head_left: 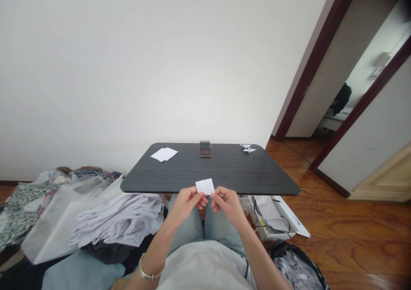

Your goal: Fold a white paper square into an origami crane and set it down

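Note:
A small white piece of paper (205, 186) is held up between both hands at the near edge of the dark table (192, 172). My left hand (190, 199) pinches its lower left side, and my right hand (224, 199) pinches its lower right corner. The paper looks flat and slightly tilted; whether it is folded I cannot tell. On the table's far left lies a small stack of white paper sheets (164, 153). Several folded paper cranes (249, 150) sit at the far right.
A small clear stand with a dark panel (205, 148) is at the table's back middle. Piled clothes (118, 219) lie to the left. On the right floor are a white box with cables (271, 217) and a black bag of paper scraps (298, 266). A doorway stands beyond.

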Available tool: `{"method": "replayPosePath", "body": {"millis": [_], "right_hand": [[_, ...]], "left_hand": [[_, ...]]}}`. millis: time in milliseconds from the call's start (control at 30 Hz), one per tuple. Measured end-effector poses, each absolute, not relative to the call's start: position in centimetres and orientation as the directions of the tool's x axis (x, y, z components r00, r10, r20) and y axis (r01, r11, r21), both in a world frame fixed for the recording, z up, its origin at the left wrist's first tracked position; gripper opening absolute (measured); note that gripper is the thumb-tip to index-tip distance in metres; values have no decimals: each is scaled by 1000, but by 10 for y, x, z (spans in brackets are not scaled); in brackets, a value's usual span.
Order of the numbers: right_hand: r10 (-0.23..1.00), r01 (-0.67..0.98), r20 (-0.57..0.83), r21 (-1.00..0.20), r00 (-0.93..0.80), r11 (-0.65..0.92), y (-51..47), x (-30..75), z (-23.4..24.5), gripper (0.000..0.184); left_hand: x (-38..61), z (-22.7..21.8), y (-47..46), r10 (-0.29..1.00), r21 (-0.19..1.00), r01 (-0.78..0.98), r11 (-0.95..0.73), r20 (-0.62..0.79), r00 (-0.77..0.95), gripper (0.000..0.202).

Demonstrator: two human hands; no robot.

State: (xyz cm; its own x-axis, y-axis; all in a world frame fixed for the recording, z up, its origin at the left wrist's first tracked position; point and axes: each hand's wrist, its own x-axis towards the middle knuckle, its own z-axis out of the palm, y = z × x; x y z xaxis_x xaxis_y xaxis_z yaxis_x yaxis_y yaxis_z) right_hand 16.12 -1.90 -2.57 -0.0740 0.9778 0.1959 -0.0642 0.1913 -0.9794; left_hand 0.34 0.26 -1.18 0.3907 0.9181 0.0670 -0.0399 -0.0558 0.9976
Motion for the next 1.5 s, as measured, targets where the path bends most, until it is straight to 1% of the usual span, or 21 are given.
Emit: {"method": "replayPosePath", "body": {"millis": [100,200,300,367,467,533,633,700,767,833,933,1067,1233,1367,1500], "right_hand": [[979,-78,195,-979,-68,189,-18,162,-26,30],[982,-100,185,-979,-43,180,-18,161,-27,31],[984,-119,177,-978,-33,172,-19,159,-27,32],[983,-122,176,-978,-56,168,-19,158,-27,32],[979,-127,190,-975,-71,180,-20,159,-27,35],[977,-141,209,-969,-34,202,-18,160,-26,36],[971,-182,236,-954,23,237,-16,163,-27,27],[968,-194,249,-949,26,249,-15,164,-27,27],[967,-196,254,-948,16,253,-15,164,-28,25],[968,-204,250,-948,2,245,-17,163,-29,21],[969,-219,243,-948,-37,229,-20,162,-28,20],[957,-213,282,-942,-76,261,-22,163,-24,16],[919,-189,382,-914,-100,359,-22,166,-21,12],[913,-171,366,-926,-183,337,-22,165,-25,10],[894,-163,407,-910,-187,381,-22,165,-29,5]], "left_hand": [[3,-10,2,905,997,-71,-31,58,422,32],[6,-8,0,915,994,-105,-18,58,399,35],[10,-8,-1,938,992,-127,-24,66,339,32],[12,-9,-1,952,990,-131,-49,86,294,29],[10,-8,0,954,989,-115,-89,118,277,26],[8,-7,1,939,991,-83,-103,124,320,24],[4,-7,1,903,995,-32,-95,100,418,21],[3,-8,1,871,997,-1,-75,66,487,20],[3,-10,0,854,998,6,-60,48,517,20],[4,-10,0,870,997,-28,-70,75,487,23],[5,-8,0,919,988,-104,-112,142,368,28],[7,-3,-1,948,982,-154,-110,150,280,28],[6,0,-2,956,979,-199,-36,92,280,28],[6,-2,-3,949,978,-206,12,54,310,27],[8,-5,-3,950,981,-192,8,53,309,27]]}}
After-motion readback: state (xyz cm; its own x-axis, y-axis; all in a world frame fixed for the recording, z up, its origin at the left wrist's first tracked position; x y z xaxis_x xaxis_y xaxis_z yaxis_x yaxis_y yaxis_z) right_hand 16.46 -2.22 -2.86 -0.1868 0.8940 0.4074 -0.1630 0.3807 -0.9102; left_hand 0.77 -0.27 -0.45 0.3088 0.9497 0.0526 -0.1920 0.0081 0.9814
